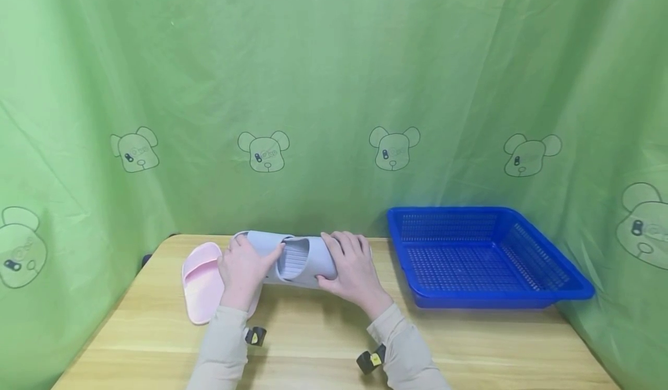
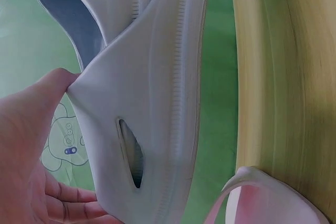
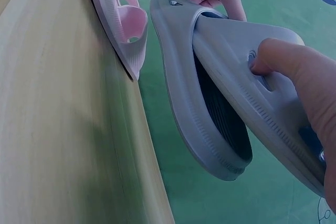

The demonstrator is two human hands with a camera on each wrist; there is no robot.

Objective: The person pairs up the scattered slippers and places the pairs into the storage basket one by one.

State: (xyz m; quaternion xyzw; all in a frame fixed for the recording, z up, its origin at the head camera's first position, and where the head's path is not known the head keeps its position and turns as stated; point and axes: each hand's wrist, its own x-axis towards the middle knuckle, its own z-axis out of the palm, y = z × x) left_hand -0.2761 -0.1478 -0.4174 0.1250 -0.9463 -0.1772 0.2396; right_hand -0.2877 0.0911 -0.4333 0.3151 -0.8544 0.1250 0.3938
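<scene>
Two grey-blue slippers are held above the table, joined end to end, one partly pushed inside the other. My left hand [image 1: 243, 271] grips the left slipper [image 2: 157, 87] by its strap, thumb on the strap's edge. With its thumb at the side slot, my right hand [image 1: 356, 271] grips the right slipper [image 3: 226, 51]. In the right wrist view the right slipper's strap end overlaps the left slipper [image 3: 176, 72]. A pink slipper [image 1: 200, 288] lies on the table beside my left hand; part of another pink one shows behind that wrist.
A blue plastic basket [image 1: 501, 302] with mesh walls stands on the right of the wooden table [image 1: 313, 343]. A green curtain [image 1: 334, 88] with bear-head prints hangs behind the table and along both sides.
</scene>
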